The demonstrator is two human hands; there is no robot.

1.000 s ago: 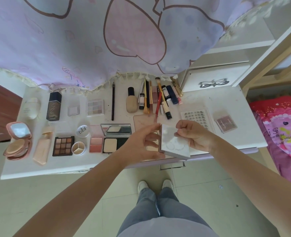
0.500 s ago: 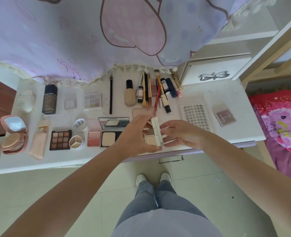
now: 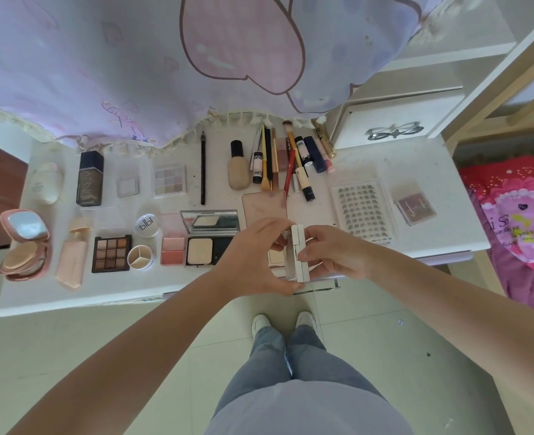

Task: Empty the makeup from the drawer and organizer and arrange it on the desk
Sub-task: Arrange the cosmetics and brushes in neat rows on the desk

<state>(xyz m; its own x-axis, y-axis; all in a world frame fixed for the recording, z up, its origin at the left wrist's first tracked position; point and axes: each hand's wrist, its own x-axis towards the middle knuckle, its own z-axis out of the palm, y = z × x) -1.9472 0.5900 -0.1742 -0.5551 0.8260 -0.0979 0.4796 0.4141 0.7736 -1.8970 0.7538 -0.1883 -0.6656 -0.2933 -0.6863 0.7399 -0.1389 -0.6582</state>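
Turned edge-on since a second ago, white compact — pinched by left hand and right hand — above the surface.

On the surface, a row of bottles and palettes lies at the back left, with a bundle of brushes and tubes behind centre. The lash tray lies right of centre, and a small palette lies further right. The drawer unit stands at the back right. Open compacts line the front edge, left of centre.
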